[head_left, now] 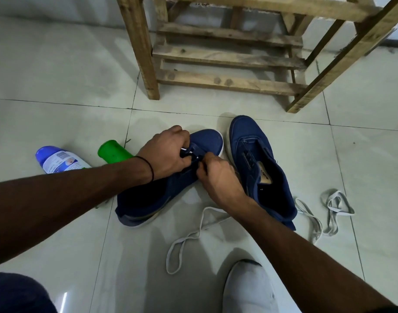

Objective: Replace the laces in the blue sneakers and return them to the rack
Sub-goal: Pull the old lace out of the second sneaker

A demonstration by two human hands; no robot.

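Two blue sneakers lie on the tiled floor. The left sneaker (207,141) points up and right, and both hands work at its eyelets. My left hand (164,152) pinches a dark lace (189,154) at the tongue. My right hand (218,177) pinches the same dark lace from the other side. The right sneaker (259,163) sits beside it with a dark lace threaded through its eyelets. A white lace (193,236) lies loose on the floor below the shoes, and another white lace (329,213) lies to the right.
A wooden rack (227,57) with slatted shelves stands just beyond the sneakers. A blue and white spray bottle (60,161) and a green cap (113,151) lie at the left. My white-shod foot (247,288) is at the bottom.
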